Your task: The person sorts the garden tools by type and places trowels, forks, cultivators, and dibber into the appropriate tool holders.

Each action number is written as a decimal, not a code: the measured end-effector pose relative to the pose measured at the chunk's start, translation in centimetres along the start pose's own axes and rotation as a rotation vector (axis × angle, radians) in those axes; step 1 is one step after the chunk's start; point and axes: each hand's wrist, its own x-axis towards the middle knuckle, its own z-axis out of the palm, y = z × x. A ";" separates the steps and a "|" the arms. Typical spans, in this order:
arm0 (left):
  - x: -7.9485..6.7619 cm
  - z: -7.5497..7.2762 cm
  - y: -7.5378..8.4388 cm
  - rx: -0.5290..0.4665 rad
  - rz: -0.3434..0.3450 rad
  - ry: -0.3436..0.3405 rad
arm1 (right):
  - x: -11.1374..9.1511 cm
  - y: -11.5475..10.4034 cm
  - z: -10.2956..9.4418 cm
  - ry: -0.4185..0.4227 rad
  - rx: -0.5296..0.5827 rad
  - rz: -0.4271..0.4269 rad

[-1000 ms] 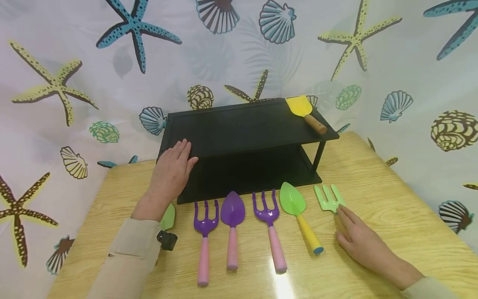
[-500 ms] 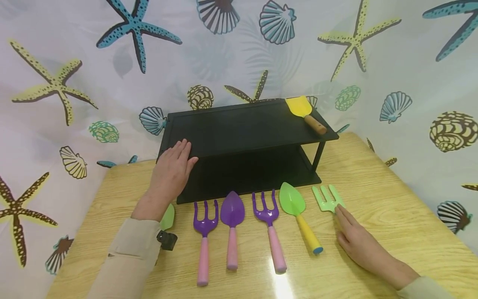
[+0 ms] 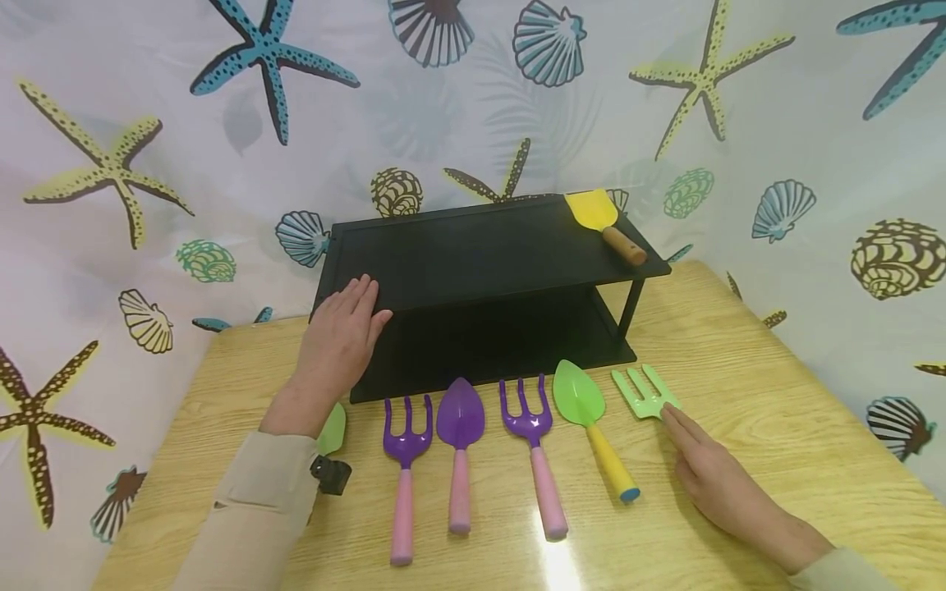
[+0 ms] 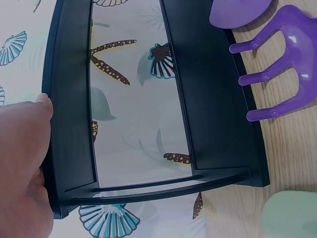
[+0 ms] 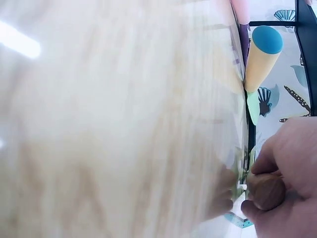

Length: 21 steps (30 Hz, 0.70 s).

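My left hand (image 3: 342,336) rests on the front left corner of a black two-tier shelf (image 3: 473,254), fingers straight along its top. In the left wrist view that hand lies along the edge of the upper board (image 4: 72,114). My right hand (image 3: 713,476) grips a light green hand fork (image 3: 645,400) by its handle. Its three tines point toward the shelf, and the round wooden handle end (image 5: 269,192) shows between thumb and fingers in the right wrist view. Left of it lies a green trowel (image 3: 579,394) with a yellow, blue-ended handle.
Two purple forks with pink handles, a left one (image 3: 407,443) and a right one (image 3: 528,423), flank a purple trowel (image 3: 461,414) on the wooden table. Another green tool (image 3: 334,431) is partly hidden by my left arm. A yellow scoop (image 3: 594,210) lies atop the shelf.
The green fork has shifted slightly left with its tines angling further left, my right hand turning with it. My left hand and the shelf stay put.
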 end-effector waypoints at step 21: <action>-0.2 0.1 0.0 -0.003 -0.001 0.021 | 0.0 0.0 -0.8 0.156 -0.043 -0.095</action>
